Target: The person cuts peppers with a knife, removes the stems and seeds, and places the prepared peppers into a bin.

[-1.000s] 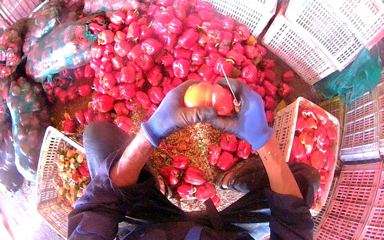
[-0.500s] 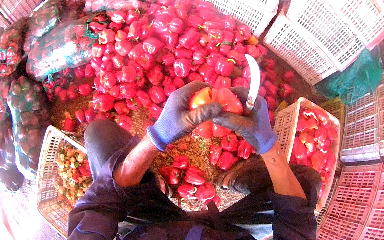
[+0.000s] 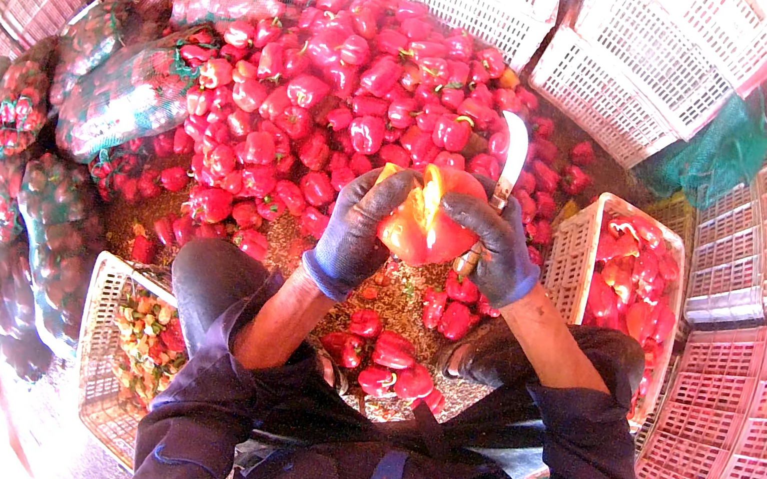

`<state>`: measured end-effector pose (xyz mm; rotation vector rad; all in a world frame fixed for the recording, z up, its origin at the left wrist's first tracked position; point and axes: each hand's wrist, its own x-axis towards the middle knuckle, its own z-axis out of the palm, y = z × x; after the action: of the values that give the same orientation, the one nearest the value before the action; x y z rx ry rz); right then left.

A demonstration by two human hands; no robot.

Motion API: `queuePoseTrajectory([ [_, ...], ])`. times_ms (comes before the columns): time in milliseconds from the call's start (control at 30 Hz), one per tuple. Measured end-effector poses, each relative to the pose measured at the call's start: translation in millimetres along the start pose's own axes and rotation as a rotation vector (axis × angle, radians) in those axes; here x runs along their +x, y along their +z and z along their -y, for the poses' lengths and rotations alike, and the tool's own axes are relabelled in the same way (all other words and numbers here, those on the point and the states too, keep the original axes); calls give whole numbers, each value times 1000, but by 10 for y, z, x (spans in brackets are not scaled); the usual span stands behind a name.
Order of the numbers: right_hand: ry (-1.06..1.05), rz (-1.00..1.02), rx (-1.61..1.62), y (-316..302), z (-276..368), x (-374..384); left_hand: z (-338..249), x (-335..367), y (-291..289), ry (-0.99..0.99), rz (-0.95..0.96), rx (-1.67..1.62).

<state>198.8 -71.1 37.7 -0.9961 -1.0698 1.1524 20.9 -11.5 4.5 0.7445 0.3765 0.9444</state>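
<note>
In front of me, my left hand [image 3: 354,235] and my right hand [image 3: 503,250], both in dark-coated blue gloves, grip an orange-red bell pepper [image 3: 427,232] from its two sides. The pepper gapes along its top, showing a pale yellow inside. My right hand also holds a knife [image 3: 514,152]; its curved blade points up and away from me, and the handle shows below the fingers. Beyond my hands spreads a large heap of red bell peppers [image 3: 323,118]. A few loose peppers [image 3: 393,351] lie on the floor between my feet.
At my right stands a crate of cut red peppers [image 3: 636,277]; at my left, a crate [image 3: 99,334] holds small greenish-yellow and red pieces. Filled mesh sacks [image 3: 124,95] line the left side. Stacked white crates [image 3: 612,85] and reddish crates [image 3: 712,427] stand behind and right.
The pepper has been opened apart and turned, so its pale inside now shows. My hands have shifted slightly toward me, and the knife handle has come into view under my right hand.
</note>
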Motion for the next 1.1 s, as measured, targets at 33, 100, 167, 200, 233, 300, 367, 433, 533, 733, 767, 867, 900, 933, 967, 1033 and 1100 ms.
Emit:
queuePoseTrajectory([
  [33, -41, -7, -12, -5, -18, -2, 0, 3, 9, 8, 2, -32],
  [100, 99, -33, 124, -27, -14, -12, 47, 6, -16, -24, -2, -73],
  [167, 57, -27, 113, -24, -11, -9, 70, -23, 13, -43, -39, -128],
  [200, -56, -12, 32, -5, 10, -10, 98, -48, 56, -49, -70, -164],
  [233, -62, -23, 23, -19, 18, -6, 119, -73, 120, -58, -98, -202],
  [300, 35, -56, 81, -54, 17, 50, 145, -100, 158, -98, -103, -296],
  [367, 133, -68, 153, -75, 37, 90, 114, -109, 111, -167, -78, -365],
  [433, 122, -38, 156, -88, 95, 101, 61, -138, 103, -159, -19, -356],
  [533, 143, -15, 212, -116, 162, 126, 11, -147, 168, -163, 4, -380],
  [733, 33, -256, 437, -331, 202, 313, 20, -167, 302, -25, -85, -453],
  [767, 33, -243, 369, -376, 278, 346, -2, -125, 257, -23, -42, -347],
  [867, -21, -137, 235, -224, 289, 252, -117, -54, 76, -55, 5, -109],
  [900, 22, -83, 162, -240, 291, 229, -147, -56, 75, -51, 11, -11],
  [933, 62, -50, 72, -305, 316, 155, -180, -52, 166, -1, 99, 78],
  [967, 42, -8, -8, -264, 336, 141, -242, -62, 189, 61, 164, 180],
  [1033, 87, 17, -32, -206, 338, 102, -309, -47, 127, 48, 200, 422],
  [1100, 66, 44, -110, -182, 309, 81, -318, -23, 94, -10, 245, 529],
])
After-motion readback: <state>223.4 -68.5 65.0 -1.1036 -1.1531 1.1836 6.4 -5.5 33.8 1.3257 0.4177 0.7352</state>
